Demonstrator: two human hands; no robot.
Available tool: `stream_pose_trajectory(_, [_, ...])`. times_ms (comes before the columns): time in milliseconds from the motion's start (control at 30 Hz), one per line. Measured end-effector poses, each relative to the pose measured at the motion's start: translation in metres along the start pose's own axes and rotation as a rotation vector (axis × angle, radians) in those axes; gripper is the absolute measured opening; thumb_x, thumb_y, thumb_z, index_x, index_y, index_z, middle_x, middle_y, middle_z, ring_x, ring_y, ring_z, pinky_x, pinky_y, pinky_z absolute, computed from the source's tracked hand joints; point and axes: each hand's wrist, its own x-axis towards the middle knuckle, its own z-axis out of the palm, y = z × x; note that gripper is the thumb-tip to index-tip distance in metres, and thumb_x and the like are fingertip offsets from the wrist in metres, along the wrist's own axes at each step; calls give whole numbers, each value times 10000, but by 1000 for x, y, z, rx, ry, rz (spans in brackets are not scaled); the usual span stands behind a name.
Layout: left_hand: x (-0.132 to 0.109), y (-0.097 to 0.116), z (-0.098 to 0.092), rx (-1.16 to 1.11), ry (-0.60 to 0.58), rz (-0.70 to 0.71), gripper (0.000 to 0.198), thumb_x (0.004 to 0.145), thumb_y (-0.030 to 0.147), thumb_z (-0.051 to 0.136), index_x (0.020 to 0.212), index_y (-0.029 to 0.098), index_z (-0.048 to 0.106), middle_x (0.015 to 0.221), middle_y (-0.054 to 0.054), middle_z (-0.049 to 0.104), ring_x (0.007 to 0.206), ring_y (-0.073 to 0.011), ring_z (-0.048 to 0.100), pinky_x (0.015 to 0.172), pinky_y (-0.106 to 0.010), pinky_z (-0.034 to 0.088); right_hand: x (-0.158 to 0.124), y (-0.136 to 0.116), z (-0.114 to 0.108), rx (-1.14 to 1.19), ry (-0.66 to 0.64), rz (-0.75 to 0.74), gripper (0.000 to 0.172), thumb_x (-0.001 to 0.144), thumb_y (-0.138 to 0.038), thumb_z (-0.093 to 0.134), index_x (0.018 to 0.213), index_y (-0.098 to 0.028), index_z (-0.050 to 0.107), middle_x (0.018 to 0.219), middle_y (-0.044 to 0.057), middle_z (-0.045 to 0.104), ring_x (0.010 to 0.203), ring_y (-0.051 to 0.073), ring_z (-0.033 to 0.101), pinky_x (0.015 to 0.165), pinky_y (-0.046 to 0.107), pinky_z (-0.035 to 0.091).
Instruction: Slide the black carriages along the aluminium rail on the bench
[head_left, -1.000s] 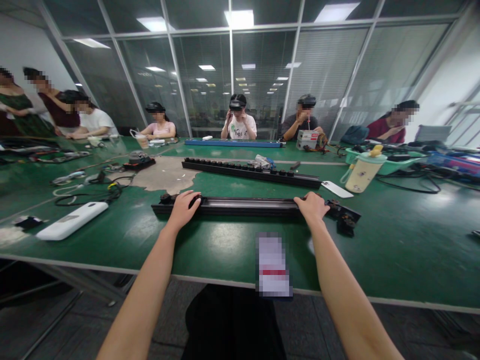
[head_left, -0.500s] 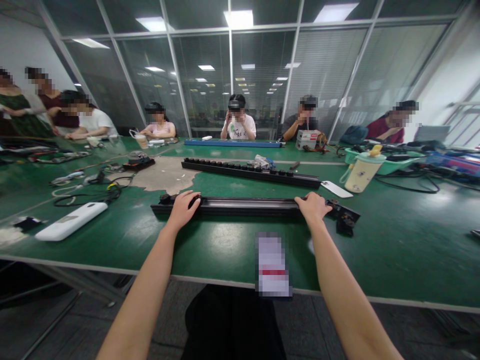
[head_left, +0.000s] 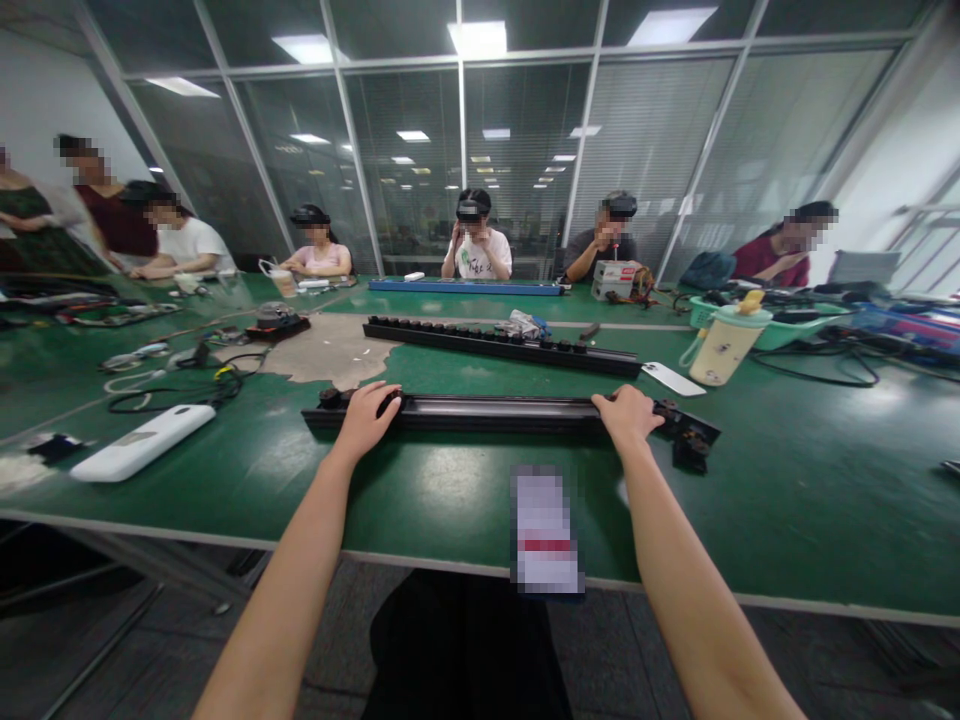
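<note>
A long black rail (head_left: 495, 411) lies across the green table (head_left: 450, 490) in front of me. My left hand (head_left: 367, 418) is curled over its left end, fingers wrapped on the bar. Near the rail's right end my right hand (head_left: 628, 415) grips it the same way. A small black fitting with cable (head_left: 690, 440) sits just right of my right hand, at the rail's end.
A second black rail with knobs (head_left: 502, 343) lies farther back, a blue one (head_left: 466, 287) behind it. A white device (head_left: 142, 441) and cables (head_left: 180, 385) are at left, a lidded cup (head_left: 726, 343) at right. Several people sit around the far side.
</note>
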Motion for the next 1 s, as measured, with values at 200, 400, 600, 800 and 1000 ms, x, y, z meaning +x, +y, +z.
stream_pose_trajectory(200, [0, 1, 0, 3, 3, 4, 522, 998, 542, 404, 1268, 194, 684, 1328, -127, 702, 1363, -304, 538, 1201, -518, 369, 1, 1, -1, 3, -13, 7, 349, 870, -447, 653, 1053, -158, 722, 1201, 188, 694, 1183, 378, 590, 1010, 610, 407])
stream_pose_trajectory(400, [1, 1, 0, 6, 0, -4, 521, 994, 554, 398, 1260, 211, 686, 1328, -117, 703, 1363, -298, 536, 1202, -519, 368, 2, 3, -3, 17, -10, 25, 349, 869, -447, 656, 1074, -169, 710, 1232, 183, 688, 1207, 376, 577, 1024, 613, 395])
stream_pose_trajectory(600, [1, 3, -2, 3, -10, -12, 516, 993, 552, 396, 1258, 216, 684, 1328, -112, 703, 1367, -295, 532, 1205, -516, 367, 3, 6, -5, 44, 2, 41, 347, 868, -452, 644, 1061, -171, 708, 1216, 181, 692, 1197, 368, 576, 1018, 610, 396])
stream_pose_trajectory(800, [0, 4, -3, -4, -1, -9, 519, 993, 557, 395, 1255, 216, 686, 1325, -116, 703, 1359, -301, 537, 1200, -524, 370, 3, 8, -6, 65, 14, 43, 319, 851, -447, 642, 1013, -178, 704, 1192, 180, 697, 1163, 369, 578, 1007, 620, 388])
stream_pose_trajectory(1000, [0, 4, -2, -9, -2, -14, 511, 997, 553, 399, 1258, 219, 684, 1329, -111, 700, 1366, -295, 530, 1210, -517, 361, 6, 10, -8, 70, 18, 65, 306, 840, -427, 650, 1017, -186, 718, 1132, 169, 705, 1136, 360, 593, 1001, 622, 389])
